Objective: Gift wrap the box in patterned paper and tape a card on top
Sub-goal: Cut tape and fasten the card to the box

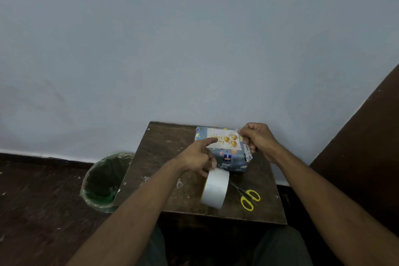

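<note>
Fingers of the left hand (pixel 195 155) curl round a tape roll (pixel 214 189) hanging below them, the forefinger stretched onto the card (pixel 223 138). That card lies atop the wrapped box (pixel 228 158) on the table (pixel 172 149). Right hand (pixel 257 138), fingers curled, seemingly pinches tape at the card's right edge. Scissors (pixel 248 197) lie nearer the person. Left of the fingers, a bin (pixel 103 181) holds a clear liner.
</note>
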